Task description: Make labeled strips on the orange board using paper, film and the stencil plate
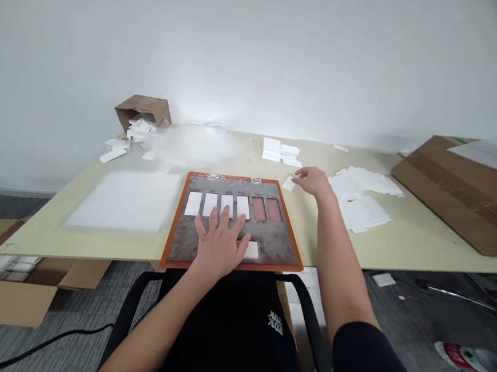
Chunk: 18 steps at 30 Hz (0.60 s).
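Note:
My left hand [219,242] lies flat with fingers spread on a grey metal plate with an orange rim [171,226], just below a row of slots. Several slots hold white cards [218,205]; two slots at the right [266,208] show reddish and bare. A loose white card [251,250] rests on the plate beside my left thumb. My right hand [314,181] reaches past the plate's far right corner, fingers bent over a small white card [289,183] lying on the table; whether it grips the card is unclear.
A white sheet [127,199] lies left of the plate. White card piles [361,198] sit to the right, more stacks [279,152] at the back. A tipped brown box [145,112] spills cards. Flat cardboard [463,188] is far right. An open box [8,282] stands on the floor.

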### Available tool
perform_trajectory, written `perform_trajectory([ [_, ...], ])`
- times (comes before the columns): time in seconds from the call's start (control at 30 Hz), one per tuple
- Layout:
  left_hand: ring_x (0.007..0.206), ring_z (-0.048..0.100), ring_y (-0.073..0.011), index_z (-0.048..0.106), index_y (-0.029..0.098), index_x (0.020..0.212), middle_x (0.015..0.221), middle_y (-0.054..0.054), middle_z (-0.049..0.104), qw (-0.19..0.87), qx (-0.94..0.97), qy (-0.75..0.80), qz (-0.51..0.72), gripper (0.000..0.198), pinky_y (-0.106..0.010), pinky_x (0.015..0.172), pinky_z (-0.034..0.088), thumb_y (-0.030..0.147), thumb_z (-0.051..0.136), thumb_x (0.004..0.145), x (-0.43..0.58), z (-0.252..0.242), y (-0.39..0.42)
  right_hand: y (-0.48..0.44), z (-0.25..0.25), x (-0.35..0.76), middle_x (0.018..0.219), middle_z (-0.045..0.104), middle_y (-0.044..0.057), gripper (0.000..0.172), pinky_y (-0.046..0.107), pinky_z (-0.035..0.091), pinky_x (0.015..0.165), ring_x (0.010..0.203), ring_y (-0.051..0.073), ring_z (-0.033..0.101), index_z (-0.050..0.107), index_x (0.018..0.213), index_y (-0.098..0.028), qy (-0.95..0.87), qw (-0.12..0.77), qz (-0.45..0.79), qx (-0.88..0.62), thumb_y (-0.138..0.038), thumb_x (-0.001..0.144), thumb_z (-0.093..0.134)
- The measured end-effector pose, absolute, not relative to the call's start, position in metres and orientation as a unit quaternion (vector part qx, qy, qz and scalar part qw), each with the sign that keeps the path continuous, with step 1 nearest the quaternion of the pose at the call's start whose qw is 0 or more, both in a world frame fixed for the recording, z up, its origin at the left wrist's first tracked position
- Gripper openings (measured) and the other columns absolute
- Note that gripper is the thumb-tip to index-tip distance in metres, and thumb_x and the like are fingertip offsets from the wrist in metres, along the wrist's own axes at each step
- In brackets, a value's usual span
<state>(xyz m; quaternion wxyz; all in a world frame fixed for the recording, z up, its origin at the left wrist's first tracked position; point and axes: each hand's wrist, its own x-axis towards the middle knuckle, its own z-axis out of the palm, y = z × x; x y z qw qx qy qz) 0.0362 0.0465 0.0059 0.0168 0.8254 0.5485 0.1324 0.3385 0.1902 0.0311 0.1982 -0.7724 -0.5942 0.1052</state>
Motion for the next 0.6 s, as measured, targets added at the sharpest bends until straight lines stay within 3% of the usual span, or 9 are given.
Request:
perform_trajectory([
  [0.2, 0.141, 0.034, -0.0416, 0.048, 0.033, 0.145, 0.155, -0.014, 0.041, 0.024, 0.821, 0.556, 0.126, 0.052, -0.075, 0.107, 0.019, 0.049, 0.035, 0.097, 0.036, 0.006, 0.047, 0.210, 0.011, 0.362, 0.117, 0.069, 0.014, 0.061, 0.032, 0.049, 0.089, 0.104, 0.027, 0.065, 0.068, 0.119, -0.014, -0.586, 0.110, 0.131, -0.792, -0.044, 0.068, 0.077],
  [0.4, 0.140, 0.035, -0.0415, 0.046, 0.033, 0.146, 0.154, -0.014, 0.043, 0.011, 0.820, 0.558, 0.128, 0.053, -0.074, 0.107, 0.021, 0.050, 0.036, 0.097, 0.036, 0.006, 0.045, 0.216, 0.004, 0.365, 0.122, 0.066, 0.015, 0.063, 0.030, 0.049, 0.086, 0.107, 0.028, 0.064, 0.067, 0.118, -0.012, -0.588, 0.084, 0.141, -0.792, -0.045, 0.066, 0.078],
  [0.6, 0.138, 0.039, -0.0404, 0.046, 0.031, 0.146, 0.151, -0.014, 0.046, -0.005, 0.821, 0.556, 0.131, 0.052, -0.074, 0.106, 0.023, 0.048, 0.038, 0.098, 0.036, 0.010, 0.045, 0.218, 0.008, 0.367, 0.110, 0.069, 0.012, 0.053, 0.029, 0.049, 0.076, 0.099, 0.028, 0.065, 0.069, 0.101, -0.014, -0.596, 0.114, 0.134, -0.784, -0.042, 0.057, 0.082],
])
